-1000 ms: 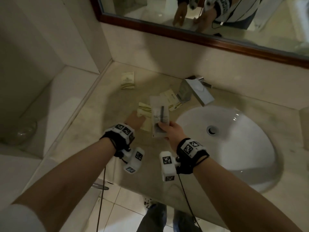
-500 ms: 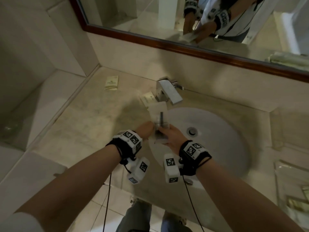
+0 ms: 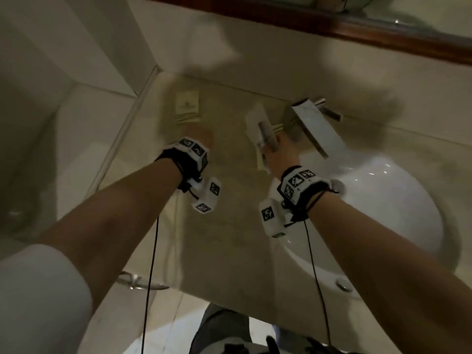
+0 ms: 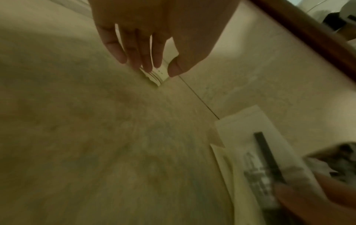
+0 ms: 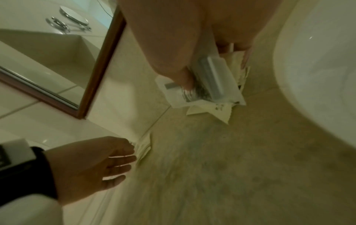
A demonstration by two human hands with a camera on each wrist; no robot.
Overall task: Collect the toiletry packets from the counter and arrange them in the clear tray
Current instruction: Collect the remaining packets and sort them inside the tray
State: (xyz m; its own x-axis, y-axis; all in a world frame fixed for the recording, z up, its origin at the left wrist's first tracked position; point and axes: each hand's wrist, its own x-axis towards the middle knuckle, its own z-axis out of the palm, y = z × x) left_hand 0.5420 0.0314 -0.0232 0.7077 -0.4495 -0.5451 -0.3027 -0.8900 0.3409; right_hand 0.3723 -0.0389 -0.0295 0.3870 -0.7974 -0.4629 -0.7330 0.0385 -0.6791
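- My right hand (image 3: 277, 152) pinches a stack of packets (image 5: 208, 85), thumb on top, above the desk (image 3: 229, 226) beside the sink (image 3: 383, 200).
- My left hand (image 4: 146, 39), fingers straight and holding nothing, reaches over the cream packet (image 3: 187, 106) lying flat near the corner wall.
- Risk, as I judge it: the held stack is fanned and loosely clamped, so a lower packet could slide out towards the basin while I attend to the other hand.
- Risk: the flat packet may skid against the wall rather than lift.
- The clear tray is out of every view; motion blur hides packet print, and how many packets I hold cannot be told.
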